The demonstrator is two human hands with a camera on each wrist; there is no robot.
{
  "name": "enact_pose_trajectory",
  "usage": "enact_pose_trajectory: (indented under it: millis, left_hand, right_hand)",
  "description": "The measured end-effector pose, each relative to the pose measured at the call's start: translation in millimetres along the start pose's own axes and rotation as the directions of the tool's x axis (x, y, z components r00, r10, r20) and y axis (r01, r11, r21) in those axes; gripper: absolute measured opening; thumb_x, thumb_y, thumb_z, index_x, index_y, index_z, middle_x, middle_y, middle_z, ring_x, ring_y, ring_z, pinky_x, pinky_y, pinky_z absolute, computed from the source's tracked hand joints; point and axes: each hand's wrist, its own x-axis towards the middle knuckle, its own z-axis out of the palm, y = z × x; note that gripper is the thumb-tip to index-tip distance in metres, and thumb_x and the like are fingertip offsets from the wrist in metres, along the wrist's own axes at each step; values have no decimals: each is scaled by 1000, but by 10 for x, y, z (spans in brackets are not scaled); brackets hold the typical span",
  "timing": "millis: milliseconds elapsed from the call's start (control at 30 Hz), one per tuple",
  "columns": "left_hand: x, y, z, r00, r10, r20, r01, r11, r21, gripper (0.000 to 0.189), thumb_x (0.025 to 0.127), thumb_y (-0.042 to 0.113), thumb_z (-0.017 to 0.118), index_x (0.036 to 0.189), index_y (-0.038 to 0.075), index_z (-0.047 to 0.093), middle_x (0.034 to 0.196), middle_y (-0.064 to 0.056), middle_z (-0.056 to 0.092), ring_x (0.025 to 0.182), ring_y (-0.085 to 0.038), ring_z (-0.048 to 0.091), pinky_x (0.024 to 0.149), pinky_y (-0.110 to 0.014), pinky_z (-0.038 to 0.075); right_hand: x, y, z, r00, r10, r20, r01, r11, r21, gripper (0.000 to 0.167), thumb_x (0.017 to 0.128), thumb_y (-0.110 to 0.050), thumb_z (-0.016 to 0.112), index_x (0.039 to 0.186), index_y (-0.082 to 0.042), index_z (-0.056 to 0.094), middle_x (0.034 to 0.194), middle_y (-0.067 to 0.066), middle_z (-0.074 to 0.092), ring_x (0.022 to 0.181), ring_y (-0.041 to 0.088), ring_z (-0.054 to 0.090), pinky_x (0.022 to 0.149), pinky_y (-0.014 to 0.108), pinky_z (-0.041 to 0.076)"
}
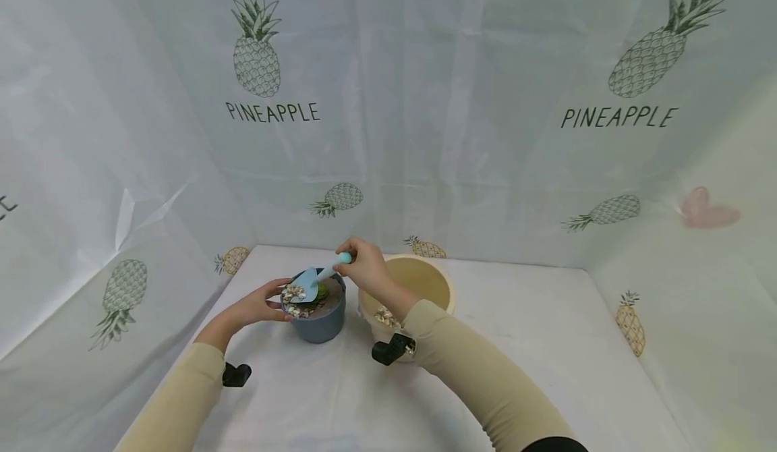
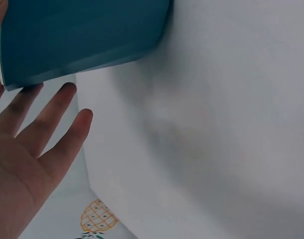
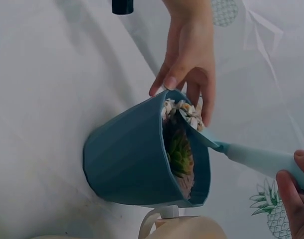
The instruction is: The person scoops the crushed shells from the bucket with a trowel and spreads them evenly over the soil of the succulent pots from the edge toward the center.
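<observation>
A blue flowerpot (image 1: pixel 318 329) stands on the white-covered table with a green succulent (image 3: pixel 179 153) inside it. My left hand (image 1: pixel 260 305) holds the pot's left side at the rim, thumb and fingers spread round it; in the left wrist view some fingertips (image 2: pixel 68 87) are close beside the wall. My right hand (image 1: pixel 364 266) grips the light blue handle of a small trowel (image 3: pixel 258 158). The trowel's blade is tilted down inside the pot's rim, beside the succulent. Small pale stones (image 3: pixel 190 115) lie at the blade and along the left part of the pot.
A larger cream bucket (image 1: pixel 438 278) stands just right of the pot, partly under my right forearm. More pale stones (image 1: pixel 385 317) show in it. Pineapple-printed sheeting (image 1: pixel 425 135) hangs behind the table and along both sides.
</observation>
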Motion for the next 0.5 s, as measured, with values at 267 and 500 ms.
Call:
enact_pose_trajectory:
  millis: [267,500]
  left_hand:
    - [45,-24,-79,999,13,31,-15,997,82,96,78,18,84,154,6,26,154,-29,17,131,-51,36,99,-60,40]
    - [27,32,1,1000,-9,5,8,998,66,98,78,19,84,154,6,24,154,-30,15,132,-52,34,99,-61,39]
  right_hand:
    - [-10,-5,-23,1000,-17,14,18,999,-29,20,88,-3,72,107,-6,66,86,3,64,71,12,64,62,26,53]
    - [9,-3,-56,999,-37,5,37,996,-79,21,88,-5,73,108,-7,66,87,3,65,71,12,63,61,25,52]
